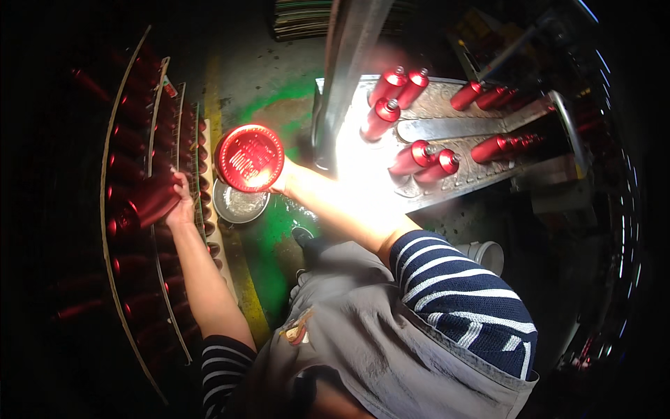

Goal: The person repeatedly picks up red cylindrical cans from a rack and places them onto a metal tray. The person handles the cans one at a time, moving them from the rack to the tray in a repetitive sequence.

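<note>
My left hand (181,201) is at the left, closed around a dark metallic-red bottle (158,198) tilted at the edge of a rack of similar bottles. Whether this bottle touches the shelf I cannot tell. Farther to the right, my right hand (282,179) holds a second red bottle (251,157), its round embossed base turned up toward me. Most of that hand's fingers and the bottle's neck are hidden behind the base. Below this bottle stands a round metal basin (241,203), partly covered by it.
Shelf edges (152,125) of the rack curve down the left side. Several upright red bottles (381,119) stand on a brightly lit metal conveyor table (445,123), beside a metal post (352,57). A white bucket (489,255) sits on the floor behind my right arm.
</note>
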Tool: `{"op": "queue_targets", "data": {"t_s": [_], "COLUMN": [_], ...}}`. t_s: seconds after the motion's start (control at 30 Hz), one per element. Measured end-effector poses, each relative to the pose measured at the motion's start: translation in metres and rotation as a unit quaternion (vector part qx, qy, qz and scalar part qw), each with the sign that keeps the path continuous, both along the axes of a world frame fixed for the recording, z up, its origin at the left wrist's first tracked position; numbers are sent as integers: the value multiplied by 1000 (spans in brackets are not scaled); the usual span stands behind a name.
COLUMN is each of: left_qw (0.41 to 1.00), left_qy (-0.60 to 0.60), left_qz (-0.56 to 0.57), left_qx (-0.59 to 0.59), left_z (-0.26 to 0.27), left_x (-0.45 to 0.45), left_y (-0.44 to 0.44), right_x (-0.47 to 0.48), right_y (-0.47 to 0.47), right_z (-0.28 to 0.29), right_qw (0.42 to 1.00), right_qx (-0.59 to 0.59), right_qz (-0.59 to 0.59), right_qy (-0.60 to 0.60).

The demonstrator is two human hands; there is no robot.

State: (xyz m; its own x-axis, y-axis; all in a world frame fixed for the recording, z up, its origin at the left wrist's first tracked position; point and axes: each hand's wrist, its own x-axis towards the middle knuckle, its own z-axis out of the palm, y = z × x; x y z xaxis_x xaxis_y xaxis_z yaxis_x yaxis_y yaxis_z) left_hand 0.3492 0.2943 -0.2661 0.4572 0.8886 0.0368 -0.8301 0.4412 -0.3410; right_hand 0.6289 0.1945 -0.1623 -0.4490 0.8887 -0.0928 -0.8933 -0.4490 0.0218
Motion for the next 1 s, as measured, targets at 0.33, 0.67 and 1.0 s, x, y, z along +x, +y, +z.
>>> {"op": "queue_targets", "data": {"t_s": [0.33,0.67,1.0], "left_qw": [962,815,459], "left_qy": [226,568,738], "left_qz": [-152,4,233], "left_qx": [-22,114,437], "left_z": [-100,118,241], "left_x": [-78,268,638], "left_y": [-241,-247,-162], "right_x": [262,606,744], "right_y": [-372,-363,-315], "right_z": [6,-28,-98], "right_qw": [776,170,162], "right_qx": [-235,-185,-176], "right_qz": [-320,-417,-277], "right_qy": [-490,-874,-931]}}
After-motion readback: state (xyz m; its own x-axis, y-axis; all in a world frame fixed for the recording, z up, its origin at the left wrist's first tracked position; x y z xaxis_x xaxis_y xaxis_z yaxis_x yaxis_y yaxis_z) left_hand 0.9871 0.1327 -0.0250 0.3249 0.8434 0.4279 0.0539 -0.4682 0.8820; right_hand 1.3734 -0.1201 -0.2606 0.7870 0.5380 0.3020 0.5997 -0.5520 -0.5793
